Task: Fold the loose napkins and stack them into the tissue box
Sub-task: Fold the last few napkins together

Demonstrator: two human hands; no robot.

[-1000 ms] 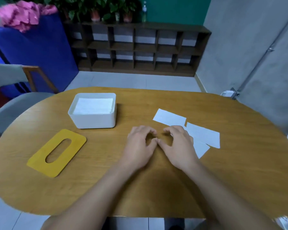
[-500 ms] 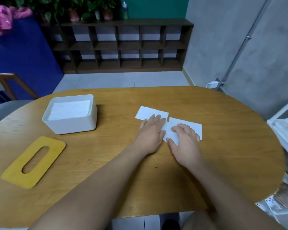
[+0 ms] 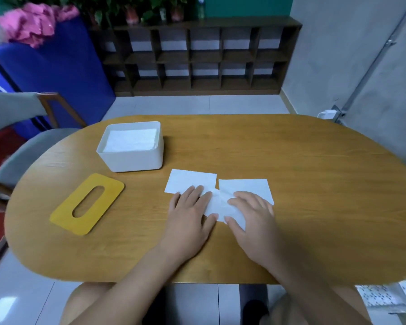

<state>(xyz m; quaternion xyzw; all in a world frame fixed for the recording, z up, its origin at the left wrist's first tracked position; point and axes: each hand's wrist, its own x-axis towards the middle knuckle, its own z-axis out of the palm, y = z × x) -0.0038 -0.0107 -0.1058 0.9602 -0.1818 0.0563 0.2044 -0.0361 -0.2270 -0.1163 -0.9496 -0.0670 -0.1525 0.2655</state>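
A white open tissue box (image 3: 131,160) stands at the table's back left, filled with folded napkins (image 3: 130,140). Three loose white napkins lie near the middle: one at the left (image 3: 192,181), one at the right (image 3: 244,187), and a nearer one (image 3: 218,205) between my hands. My left hand (image 3: 191,212) lies flat with straight fingers on the near napkin's left part and on the left napkin's near edge. Over the near napkin's right part, my right hand (image 3: 251,214) presses with spread fingers.
The box's yellow lid (image 3: 63,213) with an oval slot lies on the wooden oval table (image 3: 314,184) at the front left. A grey chair (image 3: 21,158) stands at the left. A dark shelf unit (image 3: 197,57) is behind. White items sit at the right edge.
Both hands have gone from bare table onto the napkins and now press the near one. The camera view swung, so the box and lid shifted in frame.
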